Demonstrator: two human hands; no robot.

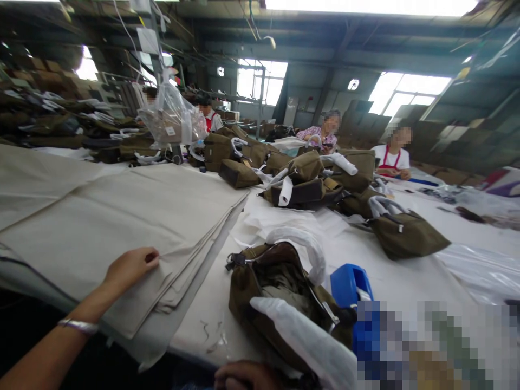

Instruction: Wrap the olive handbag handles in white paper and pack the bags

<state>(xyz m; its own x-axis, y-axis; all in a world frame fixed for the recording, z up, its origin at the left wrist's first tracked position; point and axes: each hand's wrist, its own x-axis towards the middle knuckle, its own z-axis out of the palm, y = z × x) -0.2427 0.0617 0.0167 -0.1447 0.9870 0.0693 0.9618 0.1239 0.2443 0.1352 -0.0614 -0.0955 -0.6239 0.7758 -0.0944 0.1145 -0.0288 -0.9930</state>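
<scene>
The left hand [132, 266], low in the left of the frame with a silver bangle [78, 326] on its wrist, lies on a stack of beige fabric sheets [122, 216], its fingers curled and the fingertips pinching the edge of the top sheet near the corner of the pile. The right hand [244, 376] shows only as knuckles at the bottom edge, just below an open olive-brown bag [276, 292]; it sits against the bag's near side, but whether it grips the bag or only rests there cannot be told. That bag lies in the lower middle of the frame on the white worktop [406, 271], its mouth gaping and its handles wrapped in white protective paper [304, 244], one wrapped handle running toward the bottom edge. Just right of the bag stands a blue tape dispenser [349, 284], touching or nearly touching it. Farther up the worktop, in the right middle, a closed olive bag [406, 235] lies on its side, and beyond it, at the centre of the frame, a heap of similar bags [300, 173] is piled. In the upper left, a clear plastic bag [170, 116] hangs over the worktop. Other people sit at work along the far side, in the upper middle and upper right.
</scene>
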